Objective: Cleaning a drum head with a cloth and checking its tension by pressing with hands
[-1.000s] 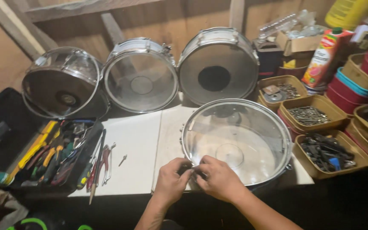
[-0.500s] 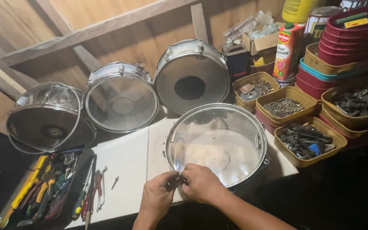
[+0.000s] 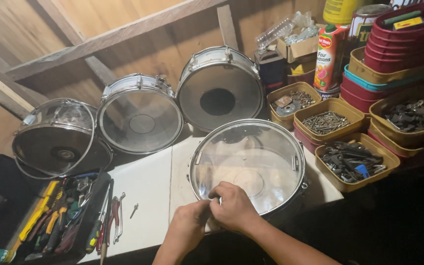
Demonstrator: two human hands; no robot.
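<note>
the fingers of both hands are pinching together at the near rim of the snare drum, right where the metal hoop is meeting the clear head. the right hand is curling over the spot with its fingers clenched around something small that stays hidden under them, and the left hand is pressing in from beside it, fingertips touching the right hand's; what exactly they are gripping cannot be told. compared with a second ago the hands are sitting at much the same place on the hoop, only closer together and more tightly closed, while the view is shifting so the drum is lying further right; so the work at this one rim point is looking ongoing rather than finished.

the drum is lying flat on the white table, head up. to its left a loose bolt and pliers are lying beside an open tool case. three more drums are leaning against the wooden wall behind, and yellow trays of screws and metal hardware are standing to the right.
</note>
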